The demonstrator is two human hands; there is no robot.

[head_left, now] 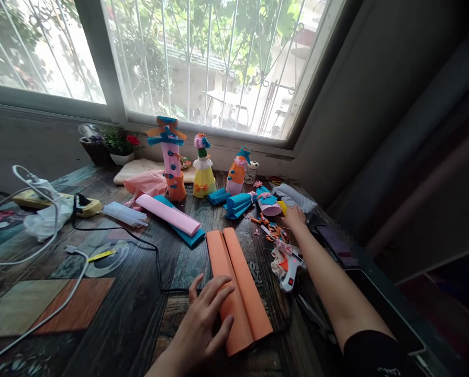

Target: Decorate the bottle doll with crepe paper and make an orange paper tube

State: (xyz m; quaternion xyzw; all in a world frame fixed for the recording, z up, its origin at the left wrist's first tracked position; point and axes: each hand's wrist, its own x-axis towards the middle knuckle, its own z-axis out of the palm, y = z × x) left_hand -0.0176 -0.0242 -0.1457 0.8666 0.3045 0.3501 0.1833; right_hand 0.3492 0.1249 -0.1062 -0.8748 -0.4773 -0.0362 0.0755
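Left hand (203,324) on folded orange paper (238,283)

Orange paper roll (238,288) is lying on the counter (112,314), which is showing dark wood patched with tan and rust blocks. A pink roll (167,213) is resting over teal paper (187,235); white glue gun (291,269) is glowing red.

The left hand (203,324) lies flat, fingers spread, on the near end of the orange paper roll (238,285) on the table (132,309). Just right of that roll lies a white glue gun (291,269). Beyond the roll to the right, the right hand (294,217) reaches among paper scraps, seemingly closed on something yellow (282,207). Left of the roll lies a pink paper roll (167,213).
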